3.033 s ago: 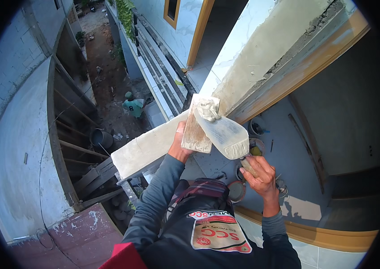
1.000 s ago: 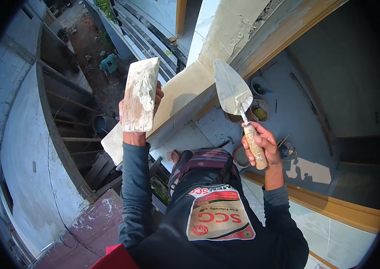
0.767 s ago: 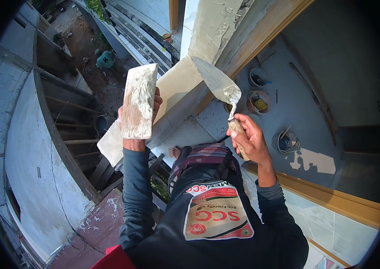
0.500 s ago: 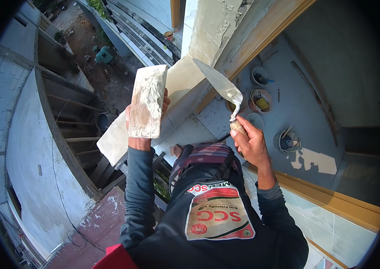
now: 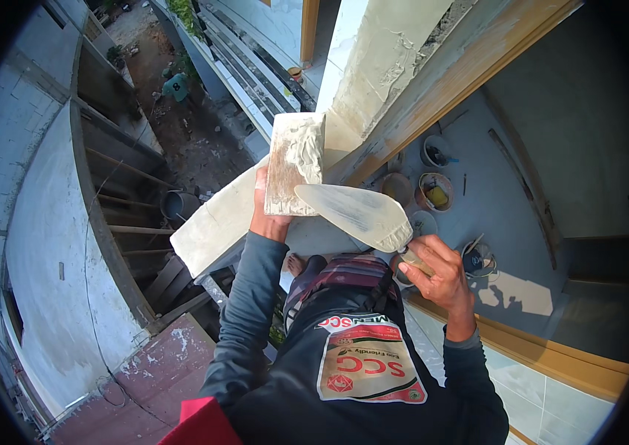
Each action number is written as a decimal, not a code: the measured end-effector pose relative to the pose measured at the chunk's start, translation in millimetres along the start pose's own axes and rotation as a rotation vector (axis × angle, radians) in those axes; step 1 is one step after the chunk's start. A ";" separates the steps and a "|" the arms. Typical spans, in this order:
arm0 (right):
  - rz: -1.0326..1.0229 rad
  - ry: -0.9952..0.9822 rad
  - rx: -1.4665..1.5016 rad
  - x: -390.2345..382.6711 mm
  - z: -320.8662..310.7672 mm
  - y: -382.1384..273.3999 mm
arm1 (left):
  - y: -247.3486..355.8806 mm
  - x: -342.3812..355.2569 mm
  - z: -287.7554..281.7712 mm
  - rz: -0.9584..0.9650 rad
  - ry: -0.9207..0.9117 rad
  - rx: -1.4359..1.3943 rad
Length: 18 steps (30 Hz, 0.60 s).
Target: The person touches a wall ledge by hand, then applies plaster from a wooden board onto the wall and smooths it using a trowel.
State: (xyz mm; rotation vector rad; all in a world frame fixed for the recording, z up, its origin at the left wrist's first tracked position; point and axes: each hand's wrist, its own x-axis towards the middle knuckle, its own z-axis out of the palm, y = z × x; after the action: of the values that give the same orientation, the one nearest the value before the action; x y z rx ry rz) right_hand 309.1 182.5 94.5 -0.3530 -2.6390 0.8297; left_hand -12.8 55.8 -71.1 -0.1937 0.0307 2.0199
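My left hand (image 5: 266,211) holds a small rectangular wooden board (image 5: 288,167) whose face is smeared with wet, whitish plaster. My right hand (image 5: 440,271) grips the handle of a pointed metal trowel (image 5: 355,215); its blade lies across the lower right part of the board, though I cannot tell if they touch. Behind and below the board runs a pale plastered ledge (image 5: 210,230), meeting a plastered upright strip (image 5: 381,81) with a rough, cracked edge beside a wooden frame.
Below at left, a co-worker in a green shirt (image 5: 176,89) is in a dirt passage. Several buckets (image 5: 434,190) and long planks (image 5: 522,196) lie on the floor below right. A slatted railing (image 5: 244,70) runs beyond the ledge; a curved wall (image 5: 40,245) stands left.
My left hand and the board have moved right. My right hand has shifted right and down, and the trowel blade has swung leftward to the board's lower part.
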 end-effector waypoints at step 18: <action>-0.087 0.217 -0.284 19.0 18.5 13.4 | -16.5 3.2 -8.7 -0.097 -0.083 -0.035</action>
State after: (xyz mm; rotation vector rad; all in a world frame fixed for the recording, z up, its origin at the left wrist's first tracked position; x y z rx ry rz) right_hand 286.2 190.3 77.2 -0.3740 -2.5457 0.3646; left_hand 1.6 65.0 -79.2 -0.1310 -0.0648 1.9307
